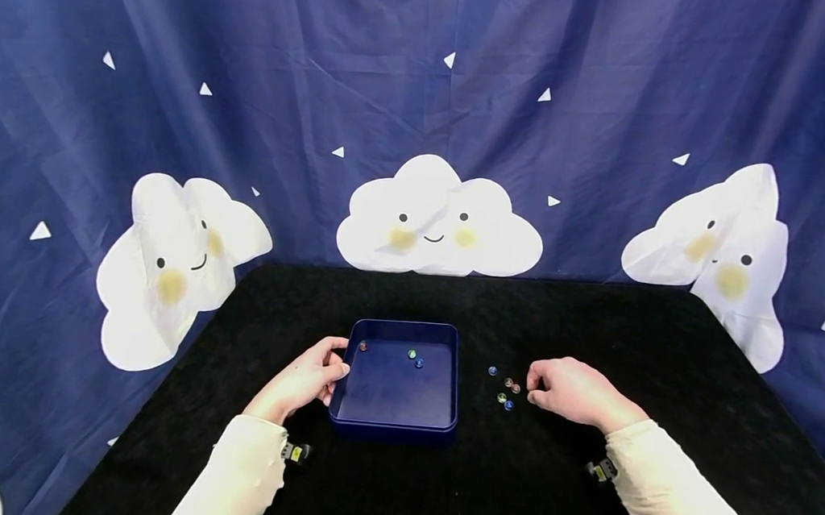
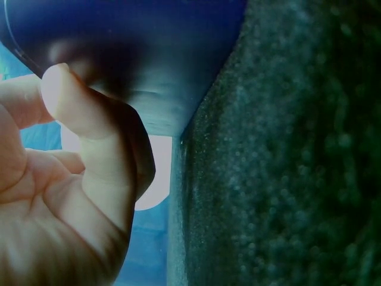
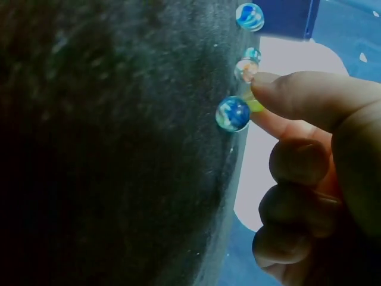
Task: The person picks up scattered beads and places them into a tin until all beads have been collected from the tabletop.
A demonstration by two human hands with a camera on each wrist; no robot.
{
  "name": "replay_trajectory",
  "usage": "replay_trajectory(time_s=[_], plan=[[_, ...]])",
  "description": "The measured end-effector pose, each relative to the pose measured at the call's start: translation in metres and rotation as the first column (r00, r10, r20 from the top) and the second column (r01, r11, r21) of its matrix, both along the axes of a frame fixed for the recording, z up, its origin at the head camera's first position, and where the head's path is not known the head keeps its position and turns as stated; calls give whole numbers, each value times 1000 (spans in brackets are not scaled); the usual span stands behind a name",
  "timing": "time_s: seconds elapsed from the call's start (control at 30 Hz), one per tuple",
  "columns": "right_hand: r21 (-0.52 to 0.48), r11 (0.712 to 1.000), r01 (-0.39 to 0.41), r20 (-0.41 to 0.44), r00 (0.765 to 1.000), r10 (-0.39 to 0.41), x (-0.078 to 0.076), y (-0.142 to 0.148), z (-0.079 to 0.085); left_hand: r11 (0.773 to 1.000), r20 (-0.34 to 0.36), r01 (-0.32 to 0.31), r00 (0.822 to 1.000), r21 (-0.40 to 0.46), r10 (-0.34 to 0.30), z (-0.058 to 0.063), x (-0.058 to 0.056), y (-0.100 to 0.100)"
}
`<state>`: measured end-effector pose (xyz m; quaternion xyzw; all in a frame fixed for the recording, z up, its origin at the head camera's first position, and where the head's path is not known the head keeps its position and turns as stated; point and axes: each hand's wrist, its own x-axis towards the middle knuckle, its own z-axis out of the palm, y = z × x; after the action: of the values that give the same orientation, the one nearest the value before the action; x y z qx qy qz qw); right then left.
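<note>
At the lower centre of the head view, a square navy-blue tray with low walls (image 1: pixel 393 433) stands on a black, cloth-like surface (image 1: pixel 510 492), with three small glass marbles inside: an orange one (image 1: pixel 363 347) by the upper-left corner, and a green one (image 1: pixel 412 354) close to a blue one (image 1: pixel 419 363) right of its centre. Right of the tray, five loose glass marbles (image 1: pixel 508 406) form a small scatter on the surface.

The hands are well apart. The left hand (image 1: pixel 307 372) holds the tray's left wall, thumb and bent fingers against it. The right hand (image 1: pixel 571 390) is just beside the scatter, thumb and index finger brought close; in the right wrist view a yellow-green patch shows by the fingertips, and I cannot tell whether they pinch a marble.

Rolling is probably the main hazard: these balls are smooth, and an off-centre pinch could squirt one sideways. Since the loose marbles lie near or against one another, a fingertip coming in low might nudge a neighbour and spread the group. A marble released too high could bounce off the tray's floor, or strike its right wall and fall outside. Should the left hand tug or tip the tray, the three inside would likely run towards one edge.
</note>
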<state>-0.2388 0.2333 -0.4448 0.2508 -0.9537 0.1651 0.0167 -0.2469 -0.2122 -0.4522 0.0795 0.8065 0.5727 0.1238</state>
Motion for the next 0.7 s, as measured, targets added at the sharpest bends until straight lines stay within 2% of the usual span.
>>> replay_trajectory(time_s=[0.27,0.7], plan=[[-50,999,12,-34,999,-14,1,-12,6,1000,0,2,1000,1,-2,0,0,0],[-120,992,-26,-125,992,11,-3,-50,18,1000,-9,12,1000,18,-12,-2,-1,-1]])
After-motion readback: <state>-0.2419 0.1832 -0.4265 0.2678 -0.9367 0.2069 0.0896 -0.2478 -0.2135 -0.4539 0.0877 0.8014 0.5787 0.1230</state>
